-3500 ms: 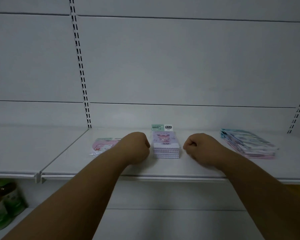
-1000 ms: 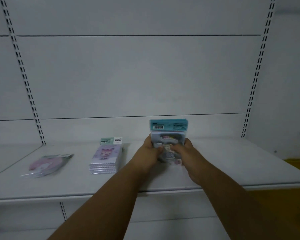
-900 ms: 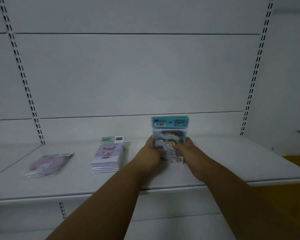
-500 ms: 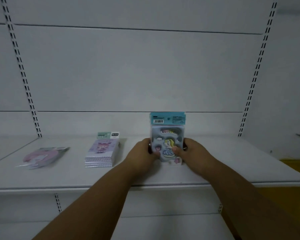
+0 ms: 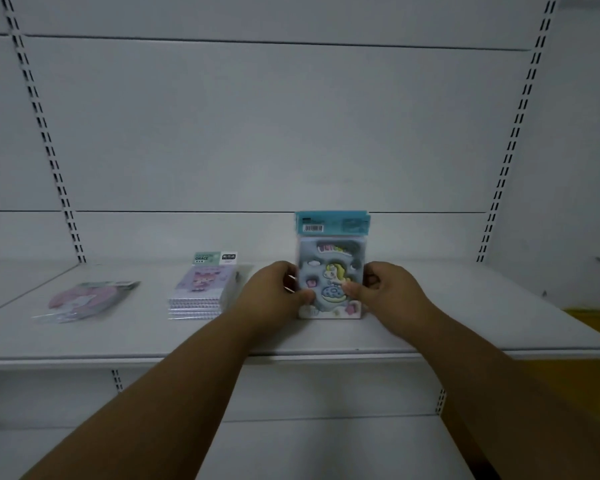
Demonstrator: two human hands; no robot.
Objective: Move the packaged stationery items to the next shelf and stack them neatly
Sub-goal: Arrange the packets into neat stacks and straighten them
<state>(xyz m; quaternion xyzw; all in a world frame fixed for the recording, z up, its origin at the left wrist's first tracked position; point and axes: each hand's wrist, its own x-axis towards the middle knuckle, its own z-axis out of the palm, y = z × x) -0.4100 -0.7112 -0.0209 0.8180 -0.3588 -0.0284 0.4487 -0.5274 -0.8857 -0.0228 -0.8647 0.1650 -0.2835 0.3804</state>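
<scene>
On the shelf, far left, a pink pack lies flat and alone. Right of it sits a squared purple stack. Further right, the left hand and right hand clamp a blue unicorn bundle from both sides, upright on its bottom edge. It likely remains to be laid flat.

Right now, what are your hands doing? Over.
Left hand and right hand clamp the upright teal-topped unicorn packs on the white shelf. Purple notebook stack sits apart, left. Nothing blocking.
</scene>
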